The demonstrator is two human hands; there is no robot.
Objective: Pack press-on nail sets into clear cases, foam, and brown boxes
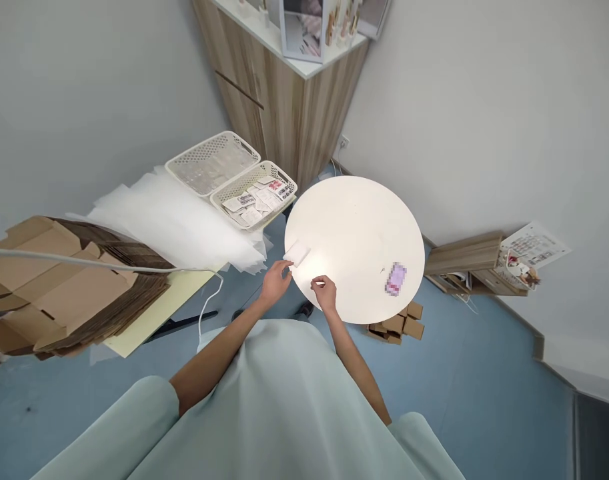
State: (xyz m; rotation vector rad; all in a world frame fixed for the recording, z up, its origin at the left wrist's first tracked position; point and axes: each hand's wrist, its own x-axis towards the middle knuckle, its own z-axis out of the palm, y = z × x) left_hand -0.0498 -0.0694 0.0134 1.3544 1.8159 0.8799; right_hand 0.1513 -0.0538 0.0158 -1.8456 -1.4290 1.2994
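Observation:
My left hand is at the near left edge of a round white table, its fingertips pinching a small white packet that lies on the table edge. My right hand rests on the near edge of the table a little to the right, fingers curled closed; whether anything is in them is hidden. A small pink and purple item lies on the table's right part, apart from both hands.
Two white mesh baskets, one holding small packets, sit on a left surface beside white sheets and stacked flat cardboard boxes. A wooden cabinet stands behind. Small cartons lie on the blue floor.

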